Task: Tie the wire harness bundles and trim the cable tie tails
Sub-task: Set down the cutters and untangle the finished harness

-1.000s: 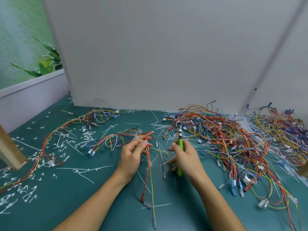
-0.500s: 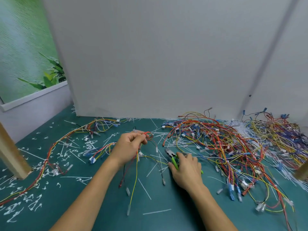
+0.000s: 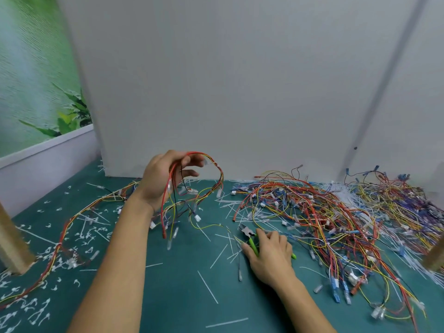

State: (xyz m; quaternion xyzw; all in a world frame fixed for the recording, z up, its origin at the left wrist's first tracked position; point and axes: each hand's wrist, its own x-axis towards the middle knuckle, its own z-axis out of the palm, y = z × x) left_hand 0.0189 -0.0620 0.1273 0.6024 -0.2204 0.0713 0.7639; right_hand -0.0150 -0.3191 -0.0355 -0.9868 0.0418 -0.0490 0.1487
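Note:
My left hand (image 3: 163, 179) is raised above the green mat and grips a wire harness bundle (image 3: 204, 186) of red, yellow and black wires that loops over its fingers and hangs down with clear connectors at the ends. My right hand (image 3: 270, 254) rests low on the mat on the green-handled cutters (image 3: 249, 237), fingers laid over the handles; the metal jaws stick out to the upper left. A big tangled pile of loose harnesses (image 3: 324, 217) lies to the right.
Cut white cable tie tails (image 3: 79, 234) litter the mat, thickest at the left. A long tied harness (image 3: 72, 219) runs along the left side. Wooden posts stand at the left (image 3: 12, 246) and right (image 3: 434, 258) edges. A grey panel (image 3: 240, 92) closes the back.
My left hand has lifted the harness bundle up off the mat and away from me. My right hand has lowered the cutters from upright to lying flat on the mat.

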